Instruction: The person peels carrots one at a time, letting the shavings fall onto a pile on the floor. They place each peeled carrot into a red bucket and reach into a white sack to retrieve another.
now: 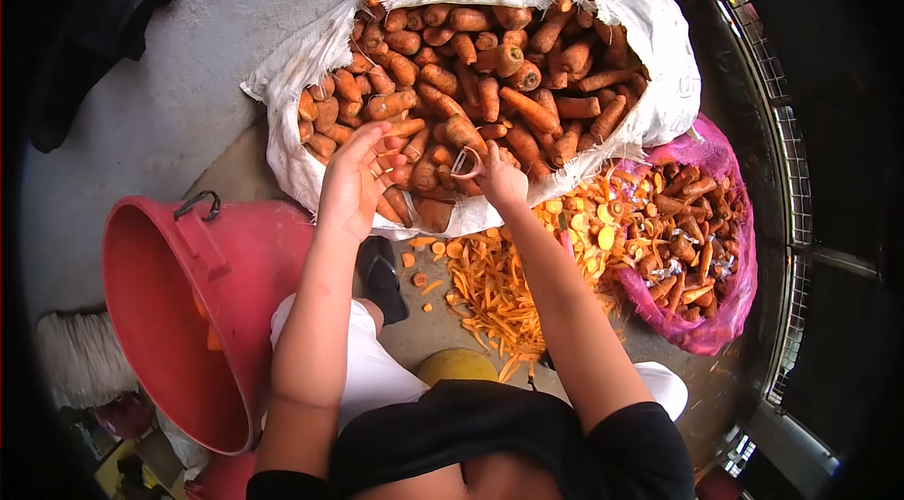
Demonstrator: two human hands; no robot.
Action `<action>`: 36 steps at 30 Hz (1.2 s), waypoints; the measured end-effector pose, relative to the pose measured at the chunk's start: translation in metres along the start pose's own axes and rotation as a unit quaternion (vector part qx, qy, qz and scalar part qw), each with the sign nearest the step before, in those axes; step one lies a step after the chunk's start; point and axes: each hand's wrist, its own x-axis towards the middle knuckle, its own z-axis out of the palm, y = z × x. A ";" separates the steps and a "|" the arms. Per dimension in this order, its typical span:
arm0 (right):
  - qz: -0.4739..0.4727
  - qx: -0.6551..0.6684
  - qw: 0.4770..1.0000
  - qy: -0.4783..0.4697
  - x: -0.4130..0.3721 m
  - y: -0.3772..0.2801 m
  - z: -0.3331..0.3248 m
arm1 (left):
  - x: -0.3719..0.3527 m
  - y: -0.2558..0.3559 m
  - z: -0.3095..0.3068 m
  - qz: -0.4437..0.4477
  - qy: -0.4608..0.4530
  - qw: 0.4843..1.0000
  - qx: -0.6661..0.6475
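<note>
My right hand (499, 182) is closed around a peeler (464, 164), its looped head pointing left over the sack. To its left, my left hand (354, 182) is open, fingers curved and apart at the near edge of the carrots. An orange carrot (407, 127) lies right by its fingertips. Beneath both hands, a big white woven sack (659, 39) gapes wide, filled with unpeeled carrots (443, 78) that have their ends cut off.
Orange peelings (499, 288) and cut carrot ends (603, 217) cover the floor at right. Beside them stands a pink mesh sack (744, 283) of carrots. A red tub (169, 330) lies tipped at left, with some orange inside. A metal grille (791, 180) borders the right side.
</note>
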 end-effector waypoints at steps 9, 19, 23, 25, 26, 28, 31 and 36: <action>-0.011 -0.054 0.998 -0.003 0.027 -0.005 0.011 | 0.000 0.000 0.006 0.007 0.005 1.000 0.006; 0.129 0.758 0.580 -0.268 -0.038 0.027 -0.050 | -0.007 -0.006 0.021 0.195 -0.039 0.936 0.291; 0.136 0.746 0.579 -0.301 -0.106 0.032 -0.114 | -0.045 -0.026 0.046 0.359 -0.155 0.521 0.759; 0.146 0.712 0.622 -0.292 -0.136 0.036 -0.135 | -0.053 -0.054 0.051 0.345 -0.222 0.471 0.781; 0.134 0.712 0.616 -0.309 -0.148 0.050 -0.136 | -0.057 -0.066 0.053 0.343 -0.250 0.463 0.778; 0.140 0.694 0.642 -0.294 -0.177 0.049 -0.152 | -0.068 -0.078 0.062 0.386 -0.273 0.461 0.751; 0.121 0.723 0.607 -0.308 -0.211 0.055 -0.167 | -0.082 -0.088 0.081 0.375 -0.333 0.451 0.738; 0.171 0.563 0.809 -0.016 -0.207 0.103 -0.130 | -0.090 -0.100 0.079 0.240 -0.330 0.616 0.674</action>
